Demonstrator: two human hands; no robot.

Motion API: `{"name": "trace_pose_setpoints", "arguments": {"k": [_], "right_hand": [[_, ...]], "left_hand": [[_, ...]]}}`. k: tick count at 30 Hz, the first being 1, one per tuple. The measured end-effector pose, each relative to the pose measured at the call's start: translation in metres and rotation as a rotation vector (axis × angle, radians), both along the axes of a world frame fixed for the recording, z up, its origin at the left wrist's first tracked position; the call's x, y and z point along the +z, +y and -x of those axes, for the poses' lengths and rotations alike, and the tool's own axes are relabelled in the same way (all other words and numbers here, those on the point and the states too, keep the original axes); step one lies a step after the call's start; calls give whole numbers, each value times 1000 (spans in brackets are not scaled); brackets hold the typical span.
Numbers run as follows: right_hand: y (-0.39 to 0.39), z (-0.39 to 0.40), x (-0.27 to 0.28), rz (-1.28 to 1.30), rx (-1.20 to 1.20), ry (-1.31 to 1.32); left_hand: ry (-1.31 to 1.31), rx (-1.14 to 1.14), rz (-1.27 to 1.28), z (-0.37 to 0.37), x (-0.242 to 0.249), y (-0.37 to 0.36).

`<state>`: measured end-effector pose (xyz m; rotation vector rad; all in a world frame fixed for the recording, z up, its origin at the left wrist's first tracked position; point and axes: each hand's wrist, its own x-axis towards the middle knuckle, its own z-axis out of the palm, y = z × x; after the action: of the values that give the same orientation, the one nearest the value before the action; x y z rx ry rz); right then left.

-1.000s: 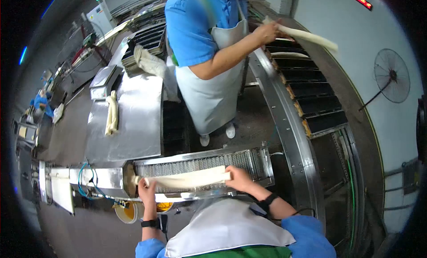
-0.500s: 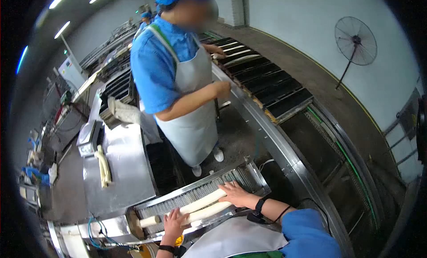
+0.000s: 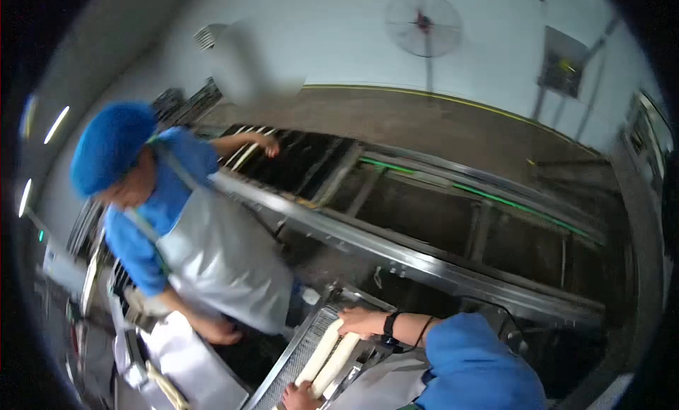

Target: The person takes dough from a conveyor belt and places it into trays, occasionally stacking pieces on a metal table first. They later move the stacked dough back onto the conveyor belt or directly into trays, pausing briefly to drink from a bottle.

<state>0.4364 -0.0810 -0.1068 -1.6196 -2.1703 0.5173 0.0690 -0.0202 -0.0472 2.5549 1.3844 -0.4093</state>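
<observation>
Two long pale dough rolls [image 3: 327, 353] lie side by side on a metal mesh conveyor [image 3: 298, 355] in front of me. My right hand [image 3: 359, 322] is closed over their far ends, fingers curled down onto the dough. At the near ends, low in the view, my left hand [image 3: 300, 397] has its fingers bent against the rolls; part of it is cut off by the frame edge. Motion blur softens both hands.
A co-worker [image 3: 212, 247] in a blue cap and white apron stands at left, one hand over black trays [image 3: 297, 162] on a long metal rail conveyor [image 3: 396, 251]. More dough [image 3: 166, 389] lies on a steel table [image 3: 191, 357]. A fan [image 3: 424, 25] stands by the wall.
My view has swung to the right. Both hands were spread over the dough rolls before; now their fingers are curled at the ends. The co-worker's head has turned toward the steel table.
</observation>
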Motion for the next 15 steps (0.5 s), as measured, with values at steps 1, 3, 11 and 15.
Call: {"name": "trace_pose_setpoints", "arguments": {"k": [1, 3, 11, 15], "right_hand": [[-4, 3, 3, 91, -38, 40], [-16, 4, 10, 177, -112, 81], [-70, 5, -35, 511, -216, 779], [-95, 2, -32, 577, -340, 1186]], "left_hand": [[0, -53, -45, -10, 12, -2], [60, -29, 49, -11, 8, 14], [83, -212, 240, -48, -2, 41], [-123, -158, 494, -28, -83, 78]]}}
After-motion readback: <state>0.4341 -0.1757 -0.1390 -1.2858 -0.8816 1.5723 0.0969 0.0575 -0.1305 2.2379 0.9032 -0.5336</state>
